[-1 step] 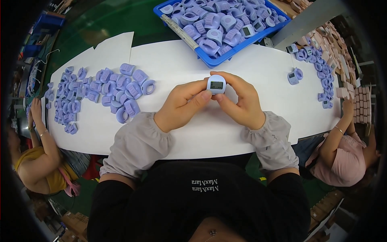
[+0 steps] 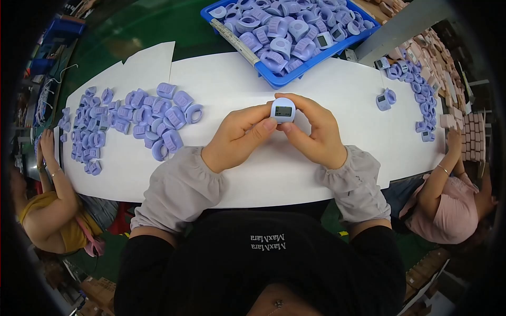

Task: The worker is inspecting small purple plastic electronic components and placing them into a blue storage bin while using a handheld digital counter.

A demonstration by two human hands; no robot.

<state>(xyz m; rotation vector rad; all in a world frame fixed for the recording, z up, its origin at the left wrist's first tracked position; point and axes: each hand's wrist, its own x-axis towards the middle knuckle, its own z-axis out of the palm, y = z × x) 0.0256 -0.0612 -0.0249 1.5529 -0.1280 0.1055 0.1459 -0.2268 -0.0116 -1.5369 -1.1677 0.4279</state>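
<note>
Two hands meet over the near middle of the white table (image 2: 253, 174): the left hand (image 2: 240, 138) and the right hand (image 2: 315, 134) both pinch one lavender counter (image 2: 283, 110) with a small grey screen, fingertips clamped on its sides. At left lies one spread of several dozen lavender pieces (image 2: 132, 118), too many to count. At the far side stands one blue bin (image 2: 274, 80), heaped with more. Far right, two pieces (image 2: 385, 99) sit alone.

We are in a small assembly workshop: we share a long white-covered counter (image 2: 327, 89) with co-workers seated on either side, heaps of identical lilac plastic ring-shaped casings (image 2: 132, 118) spread across it, and a blue plastic crate (image 2: 279, 79) full of more.
</note>
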